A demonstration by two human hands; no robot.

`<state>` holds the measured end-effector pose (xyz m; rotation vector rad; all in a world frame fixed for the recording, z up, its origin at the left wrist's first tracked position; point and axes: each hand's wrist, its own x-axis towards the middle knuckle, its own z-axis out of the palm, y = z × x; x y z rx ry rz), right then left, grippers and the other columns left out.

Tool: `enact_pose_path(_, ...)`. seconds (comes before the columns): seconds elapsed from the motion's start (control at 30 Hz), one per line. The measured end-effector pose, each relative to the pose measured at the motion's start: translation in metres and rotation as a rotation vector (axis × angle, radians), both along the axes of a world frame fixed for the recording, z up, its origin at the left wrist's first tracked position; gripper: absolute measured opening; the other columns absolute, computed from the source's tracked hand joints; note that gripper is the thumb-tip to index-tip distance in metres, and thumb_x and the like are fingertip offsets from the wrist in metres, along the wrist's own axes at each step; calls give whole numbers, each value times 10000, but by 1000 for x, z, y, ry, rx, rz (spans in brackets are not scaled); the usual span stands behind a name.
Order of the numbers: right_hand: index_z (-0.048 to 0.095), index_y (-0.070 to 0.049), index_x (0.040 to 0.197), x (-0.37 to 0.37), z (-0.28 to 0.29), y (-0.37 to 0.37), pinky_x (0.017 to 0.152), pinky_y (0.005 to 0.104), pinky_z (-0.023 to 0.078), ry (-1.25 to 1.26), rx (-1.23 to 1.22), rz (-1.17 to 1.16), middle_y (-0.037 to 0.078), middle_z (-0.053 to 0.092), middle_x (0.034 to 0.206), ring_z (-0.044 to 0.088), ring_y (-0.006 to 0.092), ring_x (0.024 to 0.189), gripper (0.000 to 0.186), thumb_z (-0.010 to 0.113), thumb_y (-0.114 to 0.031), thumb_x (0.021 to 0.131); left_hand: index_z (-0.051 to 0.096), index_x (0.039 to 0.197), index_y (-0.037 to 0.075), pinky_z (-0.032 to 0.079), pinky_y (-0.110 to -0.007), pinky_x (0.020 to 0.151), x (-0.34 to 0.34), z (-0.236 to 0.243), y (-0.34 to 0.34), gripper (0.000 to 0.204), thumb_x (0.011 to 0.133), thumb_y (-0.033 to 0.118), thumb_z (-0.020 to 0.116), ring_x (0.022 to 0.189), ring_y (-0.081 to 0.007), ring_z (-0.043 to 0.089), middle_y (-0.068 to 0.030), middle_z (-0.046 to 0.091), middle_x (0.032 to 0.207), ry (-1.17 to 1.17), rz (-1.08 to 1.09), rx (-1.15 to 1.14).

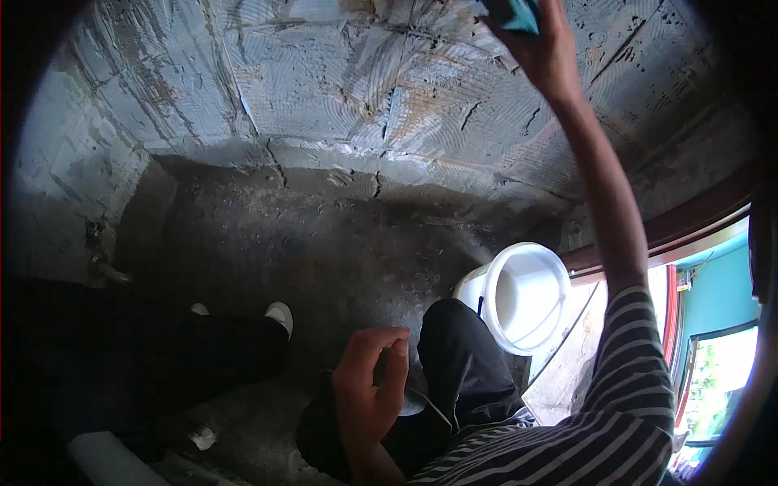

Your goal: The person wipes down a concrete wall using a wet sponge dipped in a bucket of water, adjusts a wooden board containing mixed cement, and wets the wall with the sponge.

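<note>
At the top right, my right arm in a striped sleeve reaches up to the rough grey wall (pixel 324 89). My right hand (pixel 555 65) is closed on a teal and dark block (pixel 519 16), partly cut off by the picture's edge; its exact kind I cannot make out. Low in the middle, my left hand (pixel 369 385) hangs in front of my dark trousers, its fingers curled in and the thumb close to the fingertips. Nothing shows in it. Right of my raised knee (pixel 462 348), a white bucket (pixel 490 296) leans with its mouth toward me.
Curved ridges and dark cracks mark the wall above a dark floor (pixel 316 235). A short pipe (pixel 109 269) sticks out low at the left. A person in dark clothes with white shoes (pixel 279 317) is at the left. On the right is a bright opening with a red frame (pixel 671 308).
</note>
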<state>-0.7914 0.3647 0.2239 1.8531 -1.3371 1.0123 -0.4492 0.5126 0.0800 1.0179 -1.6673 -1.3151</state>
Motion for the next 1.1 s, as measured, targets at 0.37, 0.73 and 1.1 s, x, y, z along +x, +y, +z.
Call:
enact_pose_path(0.37,548,-157,1183,-71,-160,30,919,444,397,362,288,-393,40,537,1173,451,309,1139,446,575,-63,748,621,920,27,480,-310,714,-6,-4,2,103,821,46,603,804,-236,626,-121,630,869,-56,-56,-6)
enact_pose_path(0.73,509,-35,1105,-57,-124,72,953,415,367,168,259,-270,115,510,1213,449,335,1116,473,640,-13,651,621,930,40,479,-313,702,6,4,6,108,824,43,601,801,-236,627,-113,632,873,-18,-4,-9)
enact_pose_path(1.1,222,-69,1433,-31,-79,-37,1106,450,167,-159,-394,-347,302,152,1451,127,460,1351,725,494,4,766,624,923,37,484,-323,699,21,13,0,98,830,54,597,804,-247,629,-118,633,880,-31,18,-25)
